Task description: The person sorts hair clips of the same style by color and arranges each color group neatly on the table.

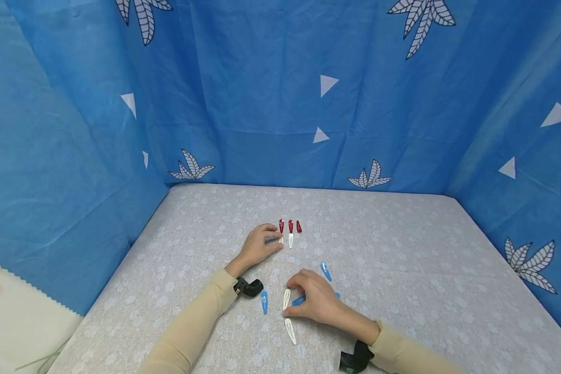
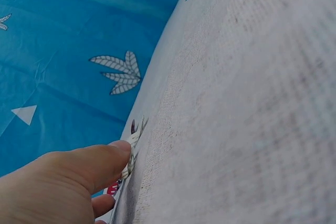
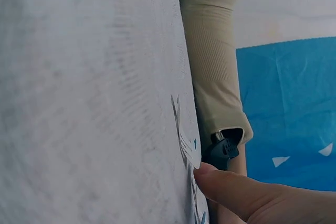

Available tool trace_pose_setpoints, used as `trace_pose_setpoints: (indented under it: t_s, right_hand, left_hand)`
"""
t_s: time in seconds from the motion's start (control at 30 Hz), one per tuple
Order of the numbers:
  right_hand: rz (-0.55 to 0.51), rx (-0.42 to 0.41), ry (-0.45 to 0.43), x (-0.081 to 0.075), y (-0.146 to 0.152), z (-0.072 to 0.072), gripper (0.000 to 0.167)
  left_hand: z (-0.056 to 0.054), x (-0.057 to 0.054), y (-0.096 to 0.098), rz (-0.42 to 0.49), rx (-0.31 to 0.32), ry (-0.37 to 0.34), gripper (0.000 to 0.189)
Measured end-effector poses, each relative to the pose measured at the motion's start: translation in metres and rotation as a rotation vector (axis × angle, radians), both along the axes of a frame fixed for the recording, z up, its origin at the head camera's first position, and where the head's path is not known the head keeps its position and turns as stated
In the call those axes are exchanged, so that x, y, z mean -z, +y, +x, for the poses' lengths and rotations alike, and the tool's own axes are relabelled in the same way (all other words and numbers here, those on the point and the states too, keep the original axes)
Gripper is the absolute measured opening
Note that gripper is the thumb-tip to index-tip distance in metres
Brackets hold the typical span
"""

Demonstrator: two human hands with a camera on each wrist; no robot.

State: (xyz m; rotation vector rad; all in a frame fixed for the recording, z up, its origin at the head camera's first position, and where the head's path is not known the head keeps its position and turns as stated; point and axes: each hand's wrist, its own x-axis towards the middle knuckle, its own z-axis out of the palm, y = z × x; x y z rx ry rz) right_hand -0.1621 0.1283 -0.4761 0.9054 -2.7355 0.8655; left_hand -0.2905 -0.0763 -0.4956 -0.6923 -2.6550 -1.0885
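My left hand (image 1: 258,245) pinches a white snap hair clip (image 1: 281,240) just below a red hair clip (image 1: 281,225); in the left wrist view its thumb (image 2: 107,161) partly covers that clip. Beside it, a second white clip (image 1: 291,241) lies below another red clip (image 1: 291,226), and a third red one (image 1: 299,226) lies to the right. Nearer the front, my right hand (image 1: 317,296) holds a white clip (image 1: 286,299) between thumb and index finger, at the table surface. Another white clip (image 1: 290,331) lies just below its thumb.
Blue hair clips lie around the right hand: one (image 1: 325,271) beyond it, one (image 1: 264,302) to its left, one (image 1: 299,300) partly under its fingers. The patterned tablecloth (image 1: 378,249) reaches a blue curtain (image 1: 280,104) at the back and sides.
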Motion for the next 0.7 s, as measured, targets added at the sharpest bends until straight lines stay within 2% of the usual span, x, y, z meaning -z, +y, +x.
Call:
trace_pose_setpoints:
  t_s: [0.4, 0.7]
  right_hand:
    - [0.011, 0.037, -0.014, 0.0033, -0.0029, 0.0017, 0.047]
    - [0.016, 0.044, 0.009, 0.0033, -0.0038, 0.003, 0.045]
  left_hand:
    - [-0.0005, -0.0007, 0.0004, 0.006, 0.001, 0.007, 0.029]
    - [-0.0014, 0.0015, 0.0004, -0.009, -0.003, 0.01, 0.029]
